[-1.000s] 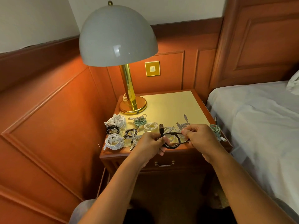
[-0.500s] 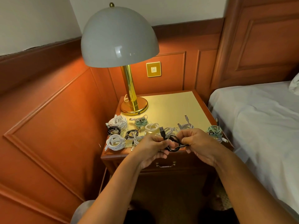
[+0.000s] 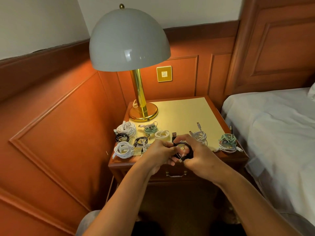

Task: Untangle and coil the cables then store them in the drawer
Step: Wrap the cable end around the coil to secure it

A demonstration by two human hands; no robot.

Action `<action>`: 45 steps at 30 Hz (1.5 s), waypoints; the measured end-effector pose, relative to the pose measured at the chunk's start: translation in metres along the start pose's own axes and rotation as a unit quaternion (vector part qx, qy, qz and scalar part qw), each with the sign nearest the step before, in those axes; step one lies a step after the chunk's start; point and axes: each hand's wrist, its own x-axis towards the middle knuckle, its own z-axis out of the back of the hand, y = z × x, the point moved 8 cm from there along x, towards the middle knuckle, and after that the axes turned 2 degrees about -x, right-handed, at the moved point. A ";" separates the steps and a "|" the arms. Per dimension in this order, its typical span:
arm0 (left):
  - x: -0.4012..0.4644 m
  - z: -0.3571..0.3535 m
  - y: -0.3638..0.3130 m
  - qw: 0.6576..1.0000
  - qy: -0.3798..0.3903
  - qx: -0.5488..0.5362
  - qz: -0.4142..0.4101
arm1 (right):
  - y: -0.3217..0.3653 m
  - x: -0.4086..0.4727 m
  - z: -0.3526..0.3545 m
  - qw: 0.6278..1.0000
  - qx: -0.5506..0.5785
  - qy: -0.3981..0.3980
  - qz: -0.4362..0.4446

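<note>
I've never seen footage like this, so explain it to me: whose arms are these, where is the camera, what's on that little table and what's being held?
There is no machine here. The camera sits on a person's head and looks forward and down, so the two bare arms are that person's own. Both the left hand and the right hand have a grip on a black cable, wound into a small loop. Below them is a wooden nightstand with a brass lamp. On it lie several coiled cables: white cables, small black ones and a green and white bundle near the bed. The drawer is closed.
</note>
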 end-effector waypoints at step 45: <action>-0.002 -0.008 -0.026 0.974 -0.070 0.116 -0.179 | -0.044 0.005 0.026 0.949 0.255 -0.101 -0.156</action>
